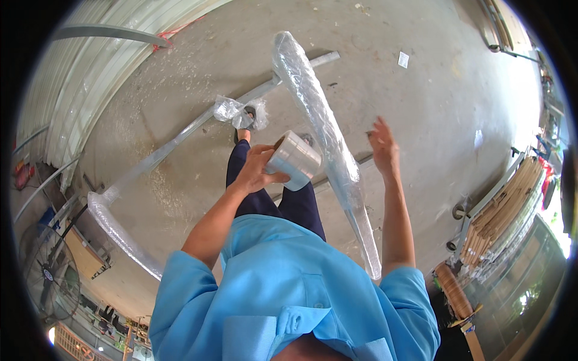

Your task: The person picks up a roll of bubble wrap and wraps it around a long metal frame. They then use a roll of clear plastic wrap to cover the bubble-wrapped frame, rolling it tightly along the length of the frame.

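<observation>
A roll of clear stretch film [299, 157] is gripped in my left hand [256, 170], with the fingers around its near-left end. To the right of the roll stands or leans a long piece wrapped in shiny clear film [322, 117]. It appears joined to a grey metal bar [180, 138] that runs along the floor to the left. On the far side of the wrapped piece, my right hand [383, 144] is raised with its fingers apart, slightly blurred, holding nothing. Another film-wrapped arm [120, 231] extends from the bar's left end.
Crumpled film [232, 110] lies around my foot by the bar. Stacked flat cardboard [506, 210] rests on a wheeled cart at the right, near a brown roll [453, 290]. A large fan [48, 274] stands at the lower left, below a corrugated wall [96, 78].
</observation>
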Available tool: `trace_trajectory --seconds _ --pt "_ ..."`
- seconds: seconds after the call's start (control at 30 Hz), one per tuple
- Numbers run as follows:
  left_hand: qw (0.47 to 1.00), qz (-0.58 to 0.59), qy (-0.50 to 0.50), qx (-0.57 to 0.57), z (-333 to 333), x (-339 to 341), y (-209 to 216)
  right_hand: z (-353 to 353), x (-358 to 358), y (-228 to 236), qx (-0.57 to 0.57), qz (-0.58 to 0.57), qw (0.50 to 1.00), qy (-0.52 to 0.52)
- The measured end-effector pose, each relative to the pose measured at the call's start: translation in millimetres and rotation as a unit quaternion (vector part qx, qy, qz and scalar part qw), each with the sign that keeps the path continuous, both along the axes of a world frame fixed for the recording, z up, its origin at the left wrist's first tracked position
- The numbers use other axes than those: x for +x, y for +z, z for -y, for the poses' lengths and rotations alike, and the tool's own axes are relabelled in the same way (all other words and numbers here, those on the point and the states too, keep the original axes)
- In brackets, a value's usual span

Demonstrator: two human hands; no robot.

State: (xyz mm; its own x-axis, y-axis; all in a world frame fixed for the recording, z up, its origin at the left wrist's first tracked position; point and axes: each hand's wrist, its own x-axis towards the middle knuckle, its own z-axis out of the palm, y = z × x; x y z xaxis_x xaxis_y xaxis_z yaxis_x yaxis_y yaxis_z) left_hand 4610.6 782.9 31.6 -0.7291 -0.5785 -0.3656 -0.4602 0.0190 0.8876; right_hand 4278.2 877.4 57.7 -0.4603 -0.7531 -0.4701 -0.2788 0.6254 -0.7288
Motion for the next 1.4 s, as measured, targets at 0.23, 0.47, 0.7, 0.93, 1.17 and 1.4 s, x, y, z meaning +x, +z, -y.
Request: trace_trajectory --seconds 0.23,0.47,0.7,0.93,1.17,1.4 --pt "0.996 0.023 -0.028 0.086 4 31 60 -1 102 74 -0.044 -0.239 0.963 0.113" --pt "0.922 -0.118 0.109 0.352 -4 17 150 1 112 62 -0.051 -0.309 0.944 0.105" --pt "0.952 -0.148 0.032 0.268 -9 -38 189 -35 95 129 -0.188 -0.315 0.909 0.197" --pt "0.947 -0.181 0.005 0.264 -5 -65 178 -46 92 171 -0.279 -0.428 0.820 0.256" --pt "0.757 -0.226 0.355 0.500 -48 -75 77 -27 97 174 -0.339 -0.439 0.788 0.268" --pt "0.846 -0.181 0.143 0.480 -99 -93 12 -20 84 184 -0.339 -0.415 0.801 0.267"
